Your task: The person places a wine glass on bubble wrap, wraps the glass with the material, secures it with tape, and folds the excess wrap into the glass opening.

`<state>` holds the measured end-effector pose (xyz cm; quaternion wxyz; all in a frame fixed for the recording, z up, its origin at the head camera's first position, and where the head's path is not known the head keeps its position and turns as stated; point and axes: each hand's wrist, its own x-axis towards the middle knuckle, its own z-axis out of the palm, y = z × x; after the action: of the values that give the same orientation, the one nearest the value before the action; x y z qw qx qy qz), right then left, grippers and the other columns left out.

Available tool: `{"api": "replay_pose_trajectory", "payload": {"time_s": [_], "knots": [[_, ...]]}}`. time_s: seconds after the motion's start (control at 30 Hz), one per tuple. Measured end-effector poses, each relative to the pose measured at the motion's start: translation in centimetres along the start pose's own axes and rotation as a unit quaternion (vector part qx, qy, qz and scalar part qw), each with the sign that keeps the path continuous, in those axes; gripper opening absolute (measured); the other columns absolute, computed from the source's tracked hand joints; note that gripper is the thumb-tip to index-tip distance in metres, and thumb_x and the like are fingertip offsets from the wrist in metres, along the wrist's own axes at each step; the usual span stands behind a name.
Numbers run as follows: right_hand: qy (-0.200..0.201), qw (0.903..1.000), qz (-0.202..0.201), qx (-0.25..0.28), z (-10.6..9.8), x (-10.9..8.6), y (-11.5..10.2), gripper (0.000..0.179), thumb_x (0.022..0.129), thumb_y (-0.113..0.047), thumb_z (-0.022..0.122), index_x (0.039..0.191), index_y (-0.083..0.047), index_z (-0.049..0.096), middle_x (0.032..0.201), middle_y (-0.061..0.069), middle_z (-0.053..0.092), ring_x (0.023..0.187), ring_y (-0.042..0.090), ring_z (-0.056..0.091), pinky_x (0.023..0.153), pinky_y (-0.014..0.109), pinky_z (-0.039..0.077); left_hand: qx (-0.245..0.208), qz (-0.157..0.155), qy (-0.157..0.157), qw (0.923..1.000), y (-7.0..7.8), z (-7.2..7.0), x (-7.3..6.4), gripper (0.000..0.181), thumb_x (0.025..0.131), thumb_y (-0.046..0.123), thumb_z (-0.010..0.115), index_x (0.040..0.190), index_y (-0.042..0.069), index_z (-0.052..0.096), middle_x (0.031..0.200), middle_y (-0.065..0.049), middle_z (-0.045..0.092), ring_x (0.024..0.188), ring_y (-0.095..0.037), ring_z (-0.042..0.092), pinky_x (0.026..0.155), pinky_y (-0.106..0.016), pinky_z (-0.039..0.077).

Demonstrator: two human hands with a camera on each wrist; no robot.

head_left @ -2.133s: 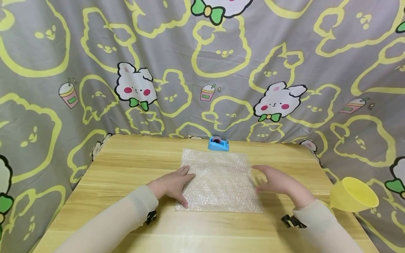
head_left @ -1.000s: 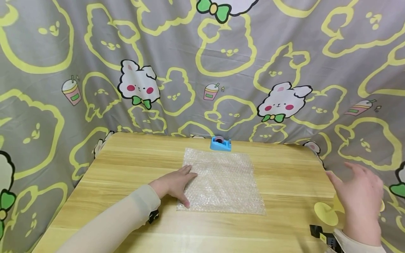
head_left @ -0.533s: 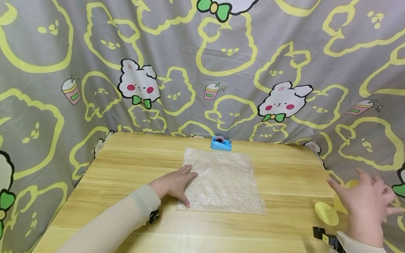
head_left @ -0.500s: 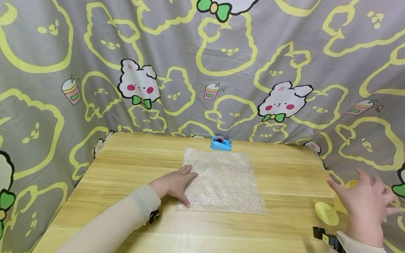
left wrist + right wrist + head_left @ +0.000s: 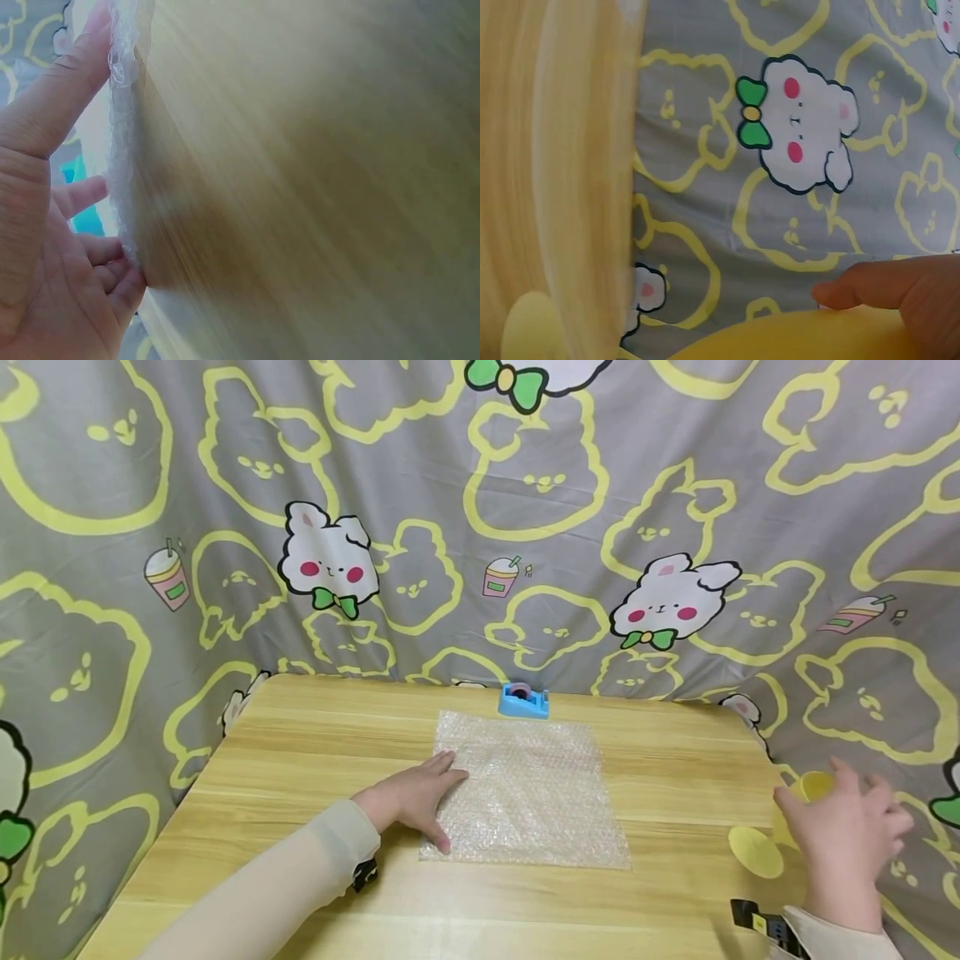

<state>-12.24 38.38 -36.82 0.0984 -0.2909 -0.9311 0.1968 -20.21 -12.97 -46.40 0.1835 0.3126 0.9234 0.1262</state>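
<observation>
Head view: splayed left hand [image 5: 414,797] on one bubble-wrap sheet [image 5: 534,797], right hand [image 5: 847,837] clasped around one goblet [image 5: 757,852] (yellow).

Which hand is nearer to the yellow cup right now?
The right. The right hand is at the yellow cup, holding it; the left hand rests at the left edge of the bubble wrap, well away from it.

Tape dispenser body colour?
The tape dispenser body is light blue, best seen in the head view.
</observation>
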Motion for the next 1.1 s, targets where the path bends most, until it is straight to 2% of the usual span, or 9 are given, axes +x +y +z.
{"api": "replay_pose_trajectory", "payload": {"time_s": [0.1, 0.27, 0.5, 0.67, 0.8, 0.93, 1.03, 1.1], "knots": [[0.021, 0.9997, -0.006, 0.011, 0.4, 0.1, -0.3, 0.093, 0.087, -0.034, 0.069, 0.157, -0.001, 0.019, 0.155, 0.041, 0.003, 0.131, 0.066, 0.009, 0.093, 0.074, 0.026, -0.001, 0.001, 0.001, 1.0, -0.1, 0.0, 0.0, 0.123, 0.058, 0.063, 0.088, 0.156, 0.012, 0.034, 0.164, -0.023, 0.011, 0.152, -0.036, 0.011, 0.12, -0.049, 0.022], [0.037, 0.9991, -0.015, 0.017, 0.7, 0.2, -0.4, 0.097, 0.086, -0.039, 0.073, 0.157, 0.001, 0.02, 0.153, 0.042, 0.006, 0.129, 0.065, 0.013, 0.085, 0.068, 0.03, -0.001, 0.001, 0.0, 1.0, -0.1, 0.1, 0.0, 0.124, 0.058, 0.064, 0.087, 0.156, 0.012, 0.033, 0.164, -0.023, 0.011, 0.152, -0.036, 0.011, 0.12, -0.049, 0.022], [0.055, 0.9967, -0.023, 0.055, 1.1, 0.0, -0.5, 0.111, 0.081, -0.049, 0.079, 0.159, -0.002, 0.016, 0.151, 0.041, 0.012, 0.129, 0.06, 0.017, 0.094, 0.067, 0.023, -0.002, 0.004, 0.002, 1.0, -0.1, 0.0, -0.1, 0.124, 0.058, 0.064, 0.087, 0.156, 0.012, 0.033, 0.164, -0.024, 0.011, 0.152, -0.037, 0.011, 0.12, -0.049, 0.023], [0.056, 0.992, 0.006, 0.113, 1.6, 0.1, -0.5, 0.122, 0.076, -0.057, 0.082, 0.162, -0.01, 0.008, 0.156, 0.035, 0.011, 0.136, 0.057, 0.016, 0.106, 0.067, 0.021, -0.002, 0.004, 0.001, 1.0, -0.1, 0.1, -0.1, 0.124, 0.058, 0.064, 0.087, 0.156, 0.012, 0.033, 0.164, -0.023, 0.011, 0.152, -0.037, 0.011, 0.12, -0.049, 0.022], [0.057, 0.9817, 0.036, 0.178, 2.1, 0.0, -0.4, 0.127, 0.074, -0.054, 0.085, 0.163, -0.019, 0.002, 0.161, 0.027, 0.004, 0.145, 0.05, 0.01, 0.114, 0.064, 0.019, -0.005, 0.005, 0.001, 1.0, -0.1, 0.1, 0.0, 0.123, 0.058, 0.063, 0.087, 0.156, 0.012, 0.033, 0.164, -0.023, 0.011, 0.152, -0.037, 0.011, 0.119, -0.05, 0.023], [0.067, 0.968, 0.052, 0.236, 2.8, -0.2, -0.2, 0.129, 0.073, -0.048, 0.087, 0.161, -0.031, -0.006, 0.165, 0.017, -0.002, 0.15, 0.039, 0.004, 0.12, 0.054, 0.014, -0.006, 0.004, 0.001, 1.0, -0.1, 0.1, -0.1, 0.124, 0.058, 0.063, 0.088, 0.156, 0.012, 0.033, 0.164, -0.023, 0.011, 0.152, -0.037, 0.011, 0.119, -0.05, 0.023], [0.078, 0.9525, 0.063, 0.287, 3.4, -0.4, -0.2, 0.132, 0.073, -0.042, 0.089, 0.158, -0.038, -0.012, 0.165, 0.012, 0.003, 0.151, 0.03, 0.005, 0.122, 0.044, 0.011, -0.006, 0.003, 0.001, 1.0, -0.1, 0.1, -0.1, 0.124, 0.058, 0.063, 0.088, 0.157, 0.012, 0.033, 0.164, -0.023, 0.011, 0.152, -0.037, 0.011, 0.119, -0.05, 0.023], [0.088, 0.9385, 0.071, 0.326, 3.8, -0.5, -0.2, 0.133, 0.072, -0.037, 0.09, 0.157, -0.041, -0.013, 0.165, 0.01, 0.007, 0.151, 0.023, 0.006, 0.122, 0.038, 0.011, -0.006, 0.003, 0.001, 1.0, -0.1, 0.0, -0.1, 0.124, 0.058, 0.063, 0.088, 0.157, 0.012, 0.033, 0.164, -0.023, 0.011, 0.152, -0.037, 0.011, 0.119, -0.05, 0.023]]}}
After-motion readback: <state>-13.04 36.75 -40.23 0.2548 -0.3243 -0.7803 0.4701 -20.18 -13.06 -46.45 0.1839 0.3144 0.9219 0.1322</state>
